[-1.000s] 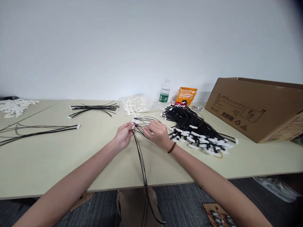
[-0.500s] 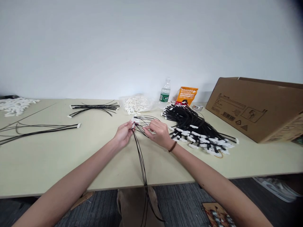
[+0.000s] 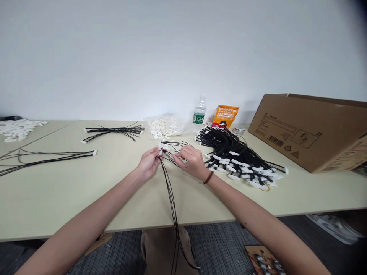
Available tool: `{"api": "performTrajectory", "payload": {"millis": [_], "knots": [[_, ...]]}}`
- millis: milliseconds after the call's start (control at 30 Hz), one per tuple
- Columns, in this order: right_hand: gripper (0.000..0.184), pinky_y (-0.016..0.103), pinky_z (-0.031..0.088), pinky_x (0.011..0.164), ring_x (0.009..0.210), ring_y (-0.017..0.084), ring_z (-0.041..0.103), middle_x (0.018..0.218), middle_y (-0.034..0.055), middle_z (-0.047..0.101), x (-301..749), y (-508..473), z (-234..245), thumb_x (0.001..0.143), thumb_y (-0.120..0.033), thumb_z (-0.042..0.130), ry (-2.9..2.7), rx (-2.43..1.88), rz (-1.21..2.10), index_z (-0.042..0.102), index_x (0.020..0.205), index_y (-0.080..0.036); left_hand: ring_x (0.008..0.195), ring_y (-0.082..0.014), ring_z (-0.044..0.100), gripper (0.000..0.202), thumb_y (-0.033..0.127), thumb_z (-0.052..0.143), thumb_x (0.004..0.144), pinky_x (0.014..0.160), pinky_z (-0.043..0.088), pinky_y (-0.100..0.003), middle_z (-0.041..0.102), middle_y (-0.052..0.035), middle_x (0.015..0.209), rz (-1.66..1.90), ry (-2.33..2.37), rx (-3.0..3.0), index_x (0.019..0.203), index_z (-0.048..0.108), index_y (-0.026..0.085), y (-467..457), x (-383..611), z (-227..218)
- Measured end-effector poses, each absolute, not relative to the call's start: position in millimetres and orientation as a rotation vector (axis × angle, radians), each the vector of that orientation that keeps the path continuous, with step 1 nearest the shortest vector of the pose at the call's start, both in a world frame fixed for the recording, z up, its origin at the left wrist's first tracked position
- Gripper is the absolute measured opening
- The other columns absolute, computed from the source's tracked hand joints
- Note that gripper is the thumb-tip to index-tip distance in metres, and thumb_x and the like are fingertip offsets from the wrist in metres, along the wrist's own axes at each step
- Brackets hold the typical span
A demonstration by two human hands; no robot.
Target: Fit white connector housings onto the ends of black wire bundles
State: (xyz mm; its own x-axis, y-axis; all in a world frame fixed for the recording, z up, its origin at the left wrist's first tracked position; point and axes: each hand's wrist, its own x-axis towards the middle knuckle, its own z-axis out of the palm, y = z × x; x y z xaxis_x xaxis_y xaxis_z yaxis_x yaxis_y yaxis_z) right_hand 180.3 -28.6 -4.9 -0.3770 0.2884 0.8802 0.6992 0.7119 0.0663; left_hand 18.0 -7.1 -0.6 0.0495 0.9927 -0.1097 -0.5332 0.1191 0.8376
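My left hand [image 3: 149,164] pinches a small bunch of thin black wires [image 3: 172,198] near their white plastic connectors [image 3: 162,147]. The wires hang from that grip over the table's front edge and down towards my lap. My right hand [image 3: 191,162] is just to the right, its fingertips among the looped strands of the same bunch. A large heap of black wires with white connectors [image 3: 237,156] lies beyond my right hand. The lower ends of the hanging wires are partly hidden against brown cloth [image 3: 164,252].
On the pale table [image 3: 57,198] lie two wire bundles [image 3: 113,131] [image 3: 46,160], a bag of white connectors [image 3: 164,127], and a loose white pile [image 3: 17,130]. A water bottle [image 3: 199,110], orange packet [image 3: 226,116], and large cardboard box [image 3: 304,133] stand at the back.
My hands stay at nearly the same place on the wires, with only slight finger movement. The view shifts a little, and the hanging wires sway slightly.
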Motion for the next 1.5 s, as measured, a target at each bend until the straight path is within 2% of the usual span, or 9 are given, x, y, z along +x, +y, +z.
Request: {"api": "performTrajectory", "payload": {"millis": [267, 533, 867, 1100, 1500], "knots": [[0.017, 0.025, 0.036, 0.062, 0.068, 0.013, 0.05, 0.068, 0.0023, 0.056, 174.6, -35.3, -3.3, 0.086, -0.02, 0.046, -2.024, -0.86, -0.473, 0.055, 0.073, -0.017, 0.056, -0.0047, 0.044, 0.008, 0.015, 0.062, 0.071, 0.056, 0.038, -0.018, 0.056, -0.0018, 0.066, 1.344, 0.838, 0.769, 0.066, 0.061, 0.008, -7.4, 19.1, -2.7], [0.018, 0.026, 0.034, 0.064, 0.07, 0.013, 0.05, 0.069, 0.0022, 0.057, 169.4, -35.1, -5.6, 0.089, -0.022, 0.044, -2.015, -0.954, -0.621, 0.06, 0.083, -0.018, 0.057, -0.0056, 0.043, 0.021, 0.027, 0.072, 0.06, 0.056, 0.036, -0.02, 0.053, 0.0001, 0.062, 1.33, 0.811, 0.872, 0.064, 0.061, 0.009, -9.8, 23.8, -10.0], [0.025, 0.026, 0.03, 0.057, 0.061, 0.012, 0.046, 0.059, 0.0006, 0.053, 163.5, -34.2, -7.2, 0.086, -0.021, 0.048, -1.951, -0.924, -0.693, 0.054, 0.063, -0.017, 0.059, -0.0065, 0.045, 0.029, 0.034, 0.075, 0.056, 0.058, 0.037, -0.02, 0.055, -0.0013, 0.065, 1.302, 0.791, 0.899, 0.066, 0.062, 0.009, -11.8, 26.4, -13.5], [0.024, 0.026, 0.03, 0.057, 0.062, 0.012, 0.047, 0.06, 0.0009, 0.055, 158.5, -33.7, -11.9, 0.085, -0.019, 0.047, -1.916, -1.004, -0.589, 0.054, 0.062, -0.017, 0.059, -0.0063, 0.045, 0.03, 0.033, 0.075, 0.055, 0.059, 0.037, -0.02, 0.056, -0.0014, 0.066, 1.317, 0.795, 0.893, 0.068, 0.063, 0.01, -9.8, 25.5, -16.3], [0.027, 0.027, 0.027, 0.059, 0.064, 0.013, 0.047, 0.064, 0.0017, 0.056, 158.6, -34.2, -9.9, 0.088, -0.019, 0.043, -2.016, -1.096, -0.68, 0.053, 0.063, -0.017, 0.06, -0.0071, 0.046, 0.025, 0.032, 0.072, 0.059, 0.06, 0.038, -0.021, 0.056, -0.0022, 0.067, 1.322, 0.801, 0.933, 0.067, 0.063, 0.01, -9.2, 25.9, -17.7]]}}
